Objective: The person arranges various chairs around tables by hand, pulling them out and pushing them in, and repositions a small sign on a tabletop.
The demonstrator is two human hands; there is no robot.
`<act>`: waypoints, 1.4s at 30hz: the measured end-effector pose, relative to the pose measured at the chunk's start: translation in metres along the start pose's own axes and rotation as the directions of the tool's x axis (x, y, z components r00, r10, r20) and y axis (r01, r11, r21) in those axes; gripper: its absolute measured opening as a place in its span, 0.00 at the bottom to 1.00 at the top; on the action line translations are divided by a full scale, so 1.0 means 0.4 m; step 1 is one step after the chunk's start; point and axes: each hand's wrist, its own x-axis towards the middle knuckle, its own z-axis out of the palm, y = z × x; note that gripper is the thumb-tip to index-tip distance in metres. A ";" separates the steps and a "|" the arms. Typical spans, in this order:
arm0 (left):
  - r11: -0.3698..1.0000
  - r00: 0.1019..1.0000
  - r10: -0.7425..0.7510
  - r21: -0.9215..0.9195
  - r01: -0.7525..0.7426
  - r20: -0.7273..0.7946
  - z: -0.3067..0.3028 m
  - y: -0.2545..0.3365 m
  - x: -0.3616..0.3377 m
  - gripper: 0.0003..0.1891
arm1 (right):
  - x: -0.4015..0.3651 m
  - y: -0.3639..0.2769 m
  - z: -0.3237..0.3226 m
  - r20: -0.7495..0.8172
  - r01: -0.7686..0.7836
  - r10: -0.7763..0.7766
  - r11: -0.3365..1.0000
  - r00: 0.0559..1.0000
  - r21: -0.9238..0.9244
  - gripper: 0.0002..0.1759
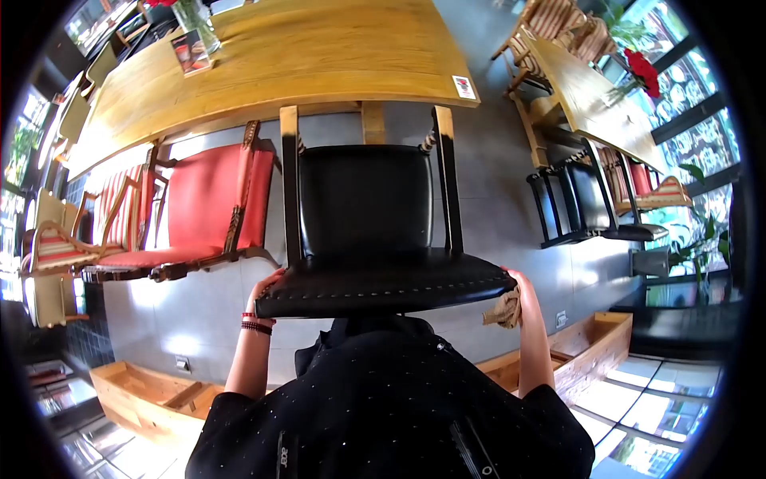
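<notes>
A black leather armchair (365, 199) with wooden arms is directly in front of me, facing the long table. Its backrest (383, 283) has a row of studs and is nearest my body. At the backrest's left edge, my left hand (268, 289) is closed on the chair, its fingers partly hidden behind it. My right hand (517, 289) grips the opposite edge. A crumpled brown cloth (504, 310) hangs from that right hand, against the chair back.
A long wooden table (319, 48) stands ahead, with a small card (463, 87) at its corner. Red chairs (203, 195) are on the left. Another table (590, 88) and black chairs (581, 195) stand on the right. Wooden boxes (152, 387) lie behind me.
</notes>
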 end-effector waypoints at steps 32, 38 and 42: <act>0.473 0.940 -0.339 0.854 0.215 -0.049 0.228 -0.721 0.364 0.16 | -0.086 0.292 -0.714 -0.184 0.168 -0.048 0.674 0.982 0.719 0.15; 0.310 0.925 -0.367 0.950 0.024 0.097 0.332 -1.009 0.414 0.14 | -0.152 0.409 -1.021 -0.415 0.330 0.034 0.550 0.909 0.767 0.12; -0.001 0.755 -0.280 0.786 -0.618 0.593 0.390 -1.042 0.461 0.12 | -0.139 0.446 -1.160 -0.489 0.394 0.069 0.499 0.870 0.772 0.09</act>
